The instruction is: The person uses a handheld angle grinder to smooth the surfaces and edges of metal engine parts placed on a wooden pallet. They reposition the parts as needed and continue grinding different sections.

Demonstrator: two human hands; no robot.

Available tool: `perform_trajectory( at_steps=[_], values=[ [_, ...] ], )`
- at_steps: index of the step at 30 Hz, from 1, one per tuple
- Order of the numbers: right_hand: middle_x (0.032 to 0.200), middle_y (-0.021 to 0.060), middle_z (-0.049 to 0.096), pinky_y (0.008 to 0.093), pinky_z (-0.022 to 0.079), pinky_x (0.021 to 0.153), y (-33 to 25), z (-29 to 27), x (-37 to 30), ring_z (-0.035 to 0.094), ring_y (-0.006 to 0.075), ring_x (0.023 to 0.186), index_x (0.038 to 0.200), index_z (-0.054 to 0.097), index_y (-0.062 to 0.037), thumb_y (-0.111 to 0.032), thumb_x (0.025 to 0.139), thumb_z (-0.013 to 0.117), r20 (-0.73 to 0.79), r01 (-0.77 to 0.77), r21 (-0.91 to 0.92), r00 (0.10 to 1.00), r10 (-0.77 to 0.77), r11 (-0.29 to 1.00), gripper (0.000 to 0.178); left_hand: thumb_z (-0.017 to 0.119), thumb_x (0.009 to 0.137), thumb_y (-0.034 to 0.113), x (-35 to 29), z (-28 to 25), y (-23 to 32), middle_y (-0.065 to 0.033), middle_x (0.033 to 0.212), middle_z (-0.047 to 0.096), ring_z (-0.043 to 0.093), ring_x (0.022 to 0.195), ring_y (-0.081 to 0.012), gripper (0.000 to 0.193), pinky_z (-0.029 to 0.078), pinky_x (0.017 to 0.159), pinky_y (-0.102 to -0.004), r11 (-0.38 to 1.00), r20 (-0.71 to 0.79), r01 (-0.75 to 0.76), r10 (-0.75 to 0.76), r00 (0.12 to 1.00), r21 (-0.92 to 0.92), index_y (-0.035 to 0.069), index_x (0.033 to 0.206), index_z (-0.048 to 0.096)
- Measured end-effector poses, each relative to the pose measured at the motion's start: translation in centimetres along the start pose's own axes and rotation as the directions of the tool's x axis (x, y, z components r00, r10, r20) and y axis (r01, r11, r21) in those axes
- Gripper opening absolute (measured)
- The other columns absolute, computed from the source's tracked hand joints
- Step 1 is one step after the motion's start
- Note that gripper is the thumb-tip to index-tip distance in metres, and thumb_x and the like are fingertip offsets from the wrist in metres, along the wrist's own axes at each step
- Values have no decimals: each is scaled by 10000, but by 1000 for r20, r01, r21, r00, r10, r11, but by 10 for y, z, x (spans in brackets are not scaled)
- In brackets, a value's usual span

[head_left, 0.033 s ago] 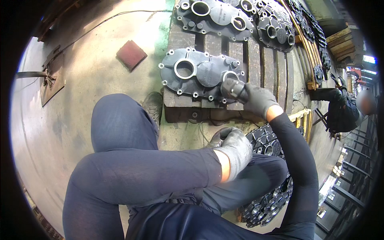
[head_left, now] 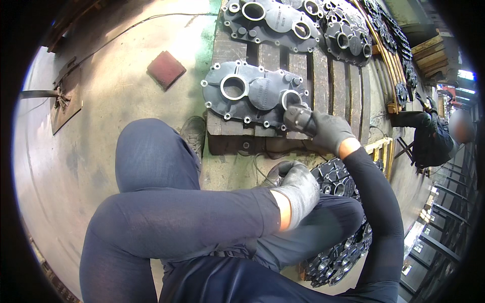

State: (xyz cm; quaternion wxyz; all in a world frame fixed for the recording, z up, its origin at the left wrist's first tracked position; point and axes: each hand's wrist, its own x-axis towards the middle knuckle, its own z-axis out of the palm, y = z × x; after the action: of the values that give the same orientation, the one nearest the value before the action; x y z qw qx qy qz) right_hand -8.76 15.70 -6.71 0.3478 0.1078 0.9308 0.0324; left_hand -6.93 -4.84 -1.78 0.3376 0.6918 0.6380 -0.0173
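A grey metal cover casting (head_left: 263, 91) with ringed openings and bolt lugs around its rim lies flat on a wooden pallet. My gloved right hand (head_left: 331, 132) is closed around a dark, blunt-ended handheld tool (head_left: 299, 119). The tool's end is over the casting's near right corner, beside the smaller ring; whether they touch cannot be told. My left hand (head_left: 297, 188), in a worn grey glove, lies low over my folded legs with its fingers curled in. Its palm and anything inside are hidden.
More castings (head_left: 275, 22) lie on the pallet's far part, and a stack of dark castings (head_left: 339, 257) stands by my right leg. A reddish square pad (head_left: 165, 69) lies on the floor at left. Another person (head_left: 435, 136) sits at far right. A cable runs below the pallet edge.
My right hand and the tool have shifted slightly down and to the right, showing more of the smaller ring. My left hand stays nearly still.
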Motion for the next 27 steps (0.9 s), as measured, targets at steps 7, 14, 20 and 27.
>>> perform_trajectory(
  at_steps=[7,14,20,27],
  values=[
    [1203,277,785,484,591,1021,31,7,-7,774,429,1123,1351,665,20,-475,749,896,-46,-175,475,974,223,863,813,748,902,198,-23,0,-2,-94,1024,803,752,956,-325,258,544,662,-559,999,-35,-50,49,998,-8,103,1111,866],
    [961,141,787,372,634,727,0,11,33,793,223,819,1204,723,76,-224,860,858,-2,-17,935,999,54,354,476,763,875,195,-37,-1,-10,-62,1006,804,751,934,-301,270,519,608,-527,999,-19,-45,44,999,-18,119,1110,871],
    [967,115,791,350,617,741,-50,-5,55,747,174,788,1191,740,66,-272,882,884,-113,101,883,994,-1,458,480,782,887,206,-54,-4,-17,-48,1039,819,767,997,-285,294,548,682,-515,994,75,-105,103,992,32,143,1160,870],
    [940,109,775,339,615,700,-123,-29,93,739,176,760,1154,744,66,-273,877,888,-45,90,899,992,-114,430,461,796,864,164,-88,8,-24,-70,1001,816,774,895,-278,267,571,741,-506,988,-13,-155,155,988,22,91,1114,857]
  ],
)
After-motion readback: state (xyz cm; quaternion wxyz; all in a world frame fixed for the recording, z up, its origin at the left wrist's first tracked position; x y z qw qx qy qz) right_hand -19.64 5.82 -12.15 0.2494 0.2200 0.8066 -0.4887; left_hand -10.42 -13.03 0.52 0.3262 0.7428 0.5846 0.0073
